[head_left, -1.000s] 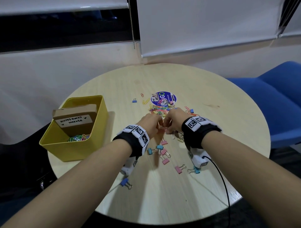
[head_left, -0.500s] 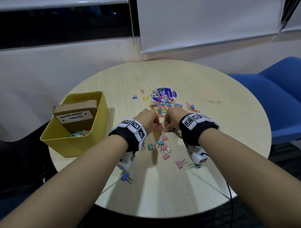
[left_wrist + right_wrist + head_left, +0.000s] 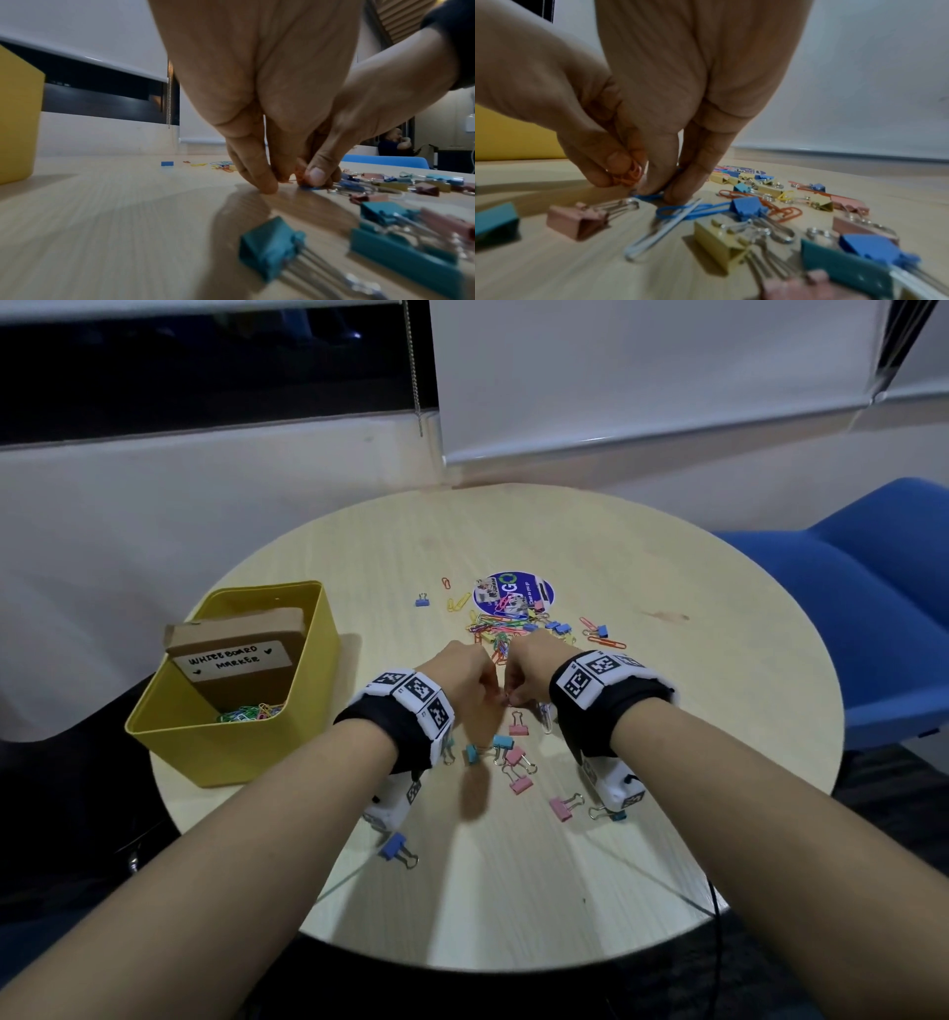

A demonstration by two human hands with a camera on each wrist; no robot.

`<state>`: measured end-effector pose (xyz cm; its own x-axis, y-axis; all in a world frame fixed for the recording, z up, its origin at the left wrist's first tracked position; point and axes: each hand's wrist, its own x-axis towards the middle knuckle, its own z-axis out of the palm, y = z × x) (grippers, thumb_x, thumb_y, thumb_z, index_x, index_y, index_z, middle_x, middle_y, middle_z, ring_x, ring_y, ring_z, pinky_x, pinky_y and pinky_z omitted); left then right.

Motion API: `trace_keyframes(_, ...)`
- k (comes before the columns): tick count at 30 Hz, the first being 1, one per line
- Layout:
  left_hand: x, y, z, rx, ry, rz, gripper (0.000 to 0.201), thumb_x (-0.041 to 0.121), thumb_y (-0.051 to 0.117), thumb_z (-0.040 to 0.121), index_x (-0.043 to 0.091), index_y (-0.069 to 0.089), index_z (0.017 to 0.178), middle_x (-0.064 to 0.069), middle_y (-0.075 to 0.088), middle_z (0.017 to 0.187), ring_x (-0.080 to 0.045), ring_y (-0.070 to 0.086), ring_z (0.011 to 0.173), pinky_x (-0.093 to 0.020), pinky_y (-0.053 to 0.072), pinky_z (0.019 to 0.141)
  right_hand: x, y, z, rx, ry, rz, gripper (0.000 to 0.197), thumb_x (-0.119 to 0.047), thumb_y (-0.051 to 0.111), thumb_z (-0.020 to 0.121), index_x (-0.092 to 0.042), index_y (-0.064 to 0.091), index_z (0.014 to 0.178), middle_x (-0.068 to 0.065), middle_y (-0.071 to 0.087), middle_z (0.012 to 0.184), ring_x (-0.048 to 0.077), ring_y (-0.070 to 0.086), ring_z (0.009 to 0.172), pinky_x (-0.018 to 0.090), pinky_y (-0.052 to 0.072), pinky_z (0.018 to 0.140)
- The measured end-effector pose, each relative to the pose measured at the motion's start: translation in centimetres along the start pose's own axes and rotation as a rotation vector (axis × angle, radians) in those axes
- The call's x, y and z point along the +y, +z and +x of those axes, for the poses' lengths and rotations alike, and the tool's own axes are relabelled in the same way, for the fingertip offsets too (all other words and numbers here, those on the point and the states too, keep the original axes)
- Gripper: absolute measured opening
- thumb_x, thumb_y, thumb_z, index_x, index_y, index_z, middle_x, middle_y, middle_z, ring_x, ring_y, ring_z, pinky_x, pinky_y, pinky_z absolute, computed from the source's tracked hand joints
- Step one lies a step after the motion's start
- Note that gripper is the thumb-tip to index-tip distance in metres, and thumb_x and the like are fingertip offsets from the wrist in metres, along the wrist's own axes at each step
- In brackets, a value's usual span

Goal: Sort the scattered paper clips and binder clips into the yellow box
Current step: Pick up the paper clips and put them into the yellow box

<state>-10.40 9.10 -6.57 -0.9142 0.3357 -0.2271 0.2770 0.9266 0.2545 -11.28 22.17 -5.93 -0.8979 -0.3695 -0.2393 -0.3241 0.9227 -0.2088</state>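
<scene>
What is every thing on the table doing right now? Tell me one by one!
yellow box: open, paper clips at the bottom.
cardboard box: propped tilted inside the yellow box.
left hand: pinches orange paper clips.
right hand: fingers pinch a blue paper clip on the table.
binder clips: lying scattered.
paper clip pile: loose, beside the round sticker.

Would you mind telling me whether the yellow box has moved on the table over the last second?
No. The yellow box sits at the same left table edge; only the camera shifted.
</scene>
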Motion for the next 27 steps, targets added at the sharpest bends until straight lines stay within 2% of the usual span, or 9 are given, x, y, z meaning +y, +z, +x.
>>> trace_keyframes(3, 0.0, 0.1, -0.2, 0.001, -0.007, -0.024, 0.036, -0.002, 0.046, 0.091, 0.011, 0.071, 0.114, -0.012, 0.069, 0.114, -0.028, 0.064, 0.103, -0.034, 0.052, 0.092, -0.2, -0.2, -0.2, -0.026, -0.008, -0.029, 0.018, -0.005, 0.069, 0.083, -0.005, 0.075, 0.100, 0.012, 0.073, 0.100, 0.027, 0.069, 0.093, 0.031, 0.055, 0.085)
trace_keyframes(6, 0.2, 0.1, -0.5, 0.002, -0.022, -0.028, 0.034, -0.001, 0.048, 0.090, 0.009, 0.070, 0.115, -0.014, 0.068, 0.114, -0.029, 0.064, 0.103, -0.036, 0.052, 0.093, -0.4, -0.2, -0.2, -0.045, -0.001, -0.055, 0.021, -0.002, 0.063, 0.086, -0.004, 0.073, 0.104, 0.014, 0.072, 0.102, 0.029, 0.068, 0.094, 0.036, 0.056, 0.087)
trace_keyframes(9, 0.2, 0.4, -0.7, 0.005, -0.020, -0.028, 0.029, 0.005, 0.054, 0.090, 0.009, 0.070, 0.114, -0.013, 0.068, 0.112, -0.029, 0.064, 0.101, -0.037, 0.053, 0.090, -0.5, -0.2, -0.2, -0.032, 0.003, -0.070, 0.022, -0.002, 0.061, 0.086, -0.002, 0.071, 0.105, 0.015, 0.072, 0.102, 0.030, 0.068, 0.093, 0.038, 0.057, 0.084)
trace_keyframes(13, 0.1, 0.8, -0.8, 0.001, -0.004, -0.052, 0.024, 0.010, 0.062, 0.085, 0.010, 0.073, 0.107, -0.012, 0.071, 0.104, -0.028, 0.067, 0.093, -0.037, 0.056, 0.086, -0.7, -0.1, -0.1, -0.068, -0.001, -0.133, 0.020, -0.007, 0.073, 0.079, -0.004, 0.075, 0.099, 0.010, 0.073, 0.094, 0.026, 0.069, 0.085, 0.033, 0.057, 0.079)
trace_keyframes(17, 0.2, 1.0, -1.2, 0.031, -0.011, -0.066, 0.019, 0.015, 0.064, 0.085, 0.008, 0.075, 0.099, -0.014, 0.072, 0.097, -0.030, 0.068, 0.089, -0.034, 0.057, 0.080, -1.0, 0.4, -0.1, -0.014, 0.000, -0.178, 0.018, -0.007, 0.063, 0.086, 0.000, 0.072, 0.101, 0.013, 0.072, 0.098, 0.025, 0.066, 0.082, 0.032, 0.053, 0.077)
trace_keyframes(19, 0.2, 1.0, -1.2, 0.039, -0.025, -0.051, 0.021, 0.014, 0.059, 0.088, 0.007, 0.073, 0.102, -0.015, 0.070, 0.100, -0.032, 0.067, 0.091, -0.034, 0.056, 0.081, -1.1, 0.2, -0.2, -0.032, -0.001, -0.182, 0.017, -0.009, 0.067, 0.085, 0.001, 0.071, 0.099, 0.014, 0.071, 0.096, 0.025, 0.062, 0.077, 0.031, 0.049, 0.070)
trace_keyframes(22, 0.0, 0.9, -1.2, 0.036, -0.028, -0.046, 0.026, 0.006, 0.052, 0.092, 0.007, 0.068, 0.112, -0.016, 0.067, 0.112, -0.031, 0.063, 0.101, -0.033, 0.051, 0.085, -1.3, 0.0, -0.2, -0.046, -0.009, -0.213, 0.018, -0.010, 0.069, 0.083, 0.001, 0.070, 0.099, 0.014, 0.070, 0.095, 0.030, 0.067, 0.085, 0.032, 0.051, 0.072)
trace_keyframes(25, -0.1, 0.6, -1.4, 0.036, -0.036, -0.075, 0.033, 0.001, 0.044, 0.093, 0.006, 0.066, 0.118, -0.016, 0.064, 0.119, -0.030, 0.060, 0.109, -0.033, 0.048, 0.089, -1.4, 0.1, -0.4, -0.032, -0.007, -0.229, 0.016, -0.008, 0.064, 0.086, 0.002, 0.068, 0.098, 0.014, 0.063, 0.083, 0.029, 0.062, 0.078, 0.032, 0.048, 0.067)
trace_keyframes(27, -0.3, 0.4, -1.7, 0.012, -0.039, -0.084, 0.034, 0.002, 0.043, 0.094, 0.006, 0.065, 0.119, -0.015, 0.063, 0.122, -0.030, 0.059, 0.112, -0.033, 0.047, 0.092, -1.3, 0.0, -0.6, -0.028, -0.001, -0.224, 0.015, -0.007, 0.059, 0.088, 0.002, 0.067, 0.096, 0.013, 0.061, 0.081, 0.028, 0.059, 0.077, 0.031, 0.048, 0.067)
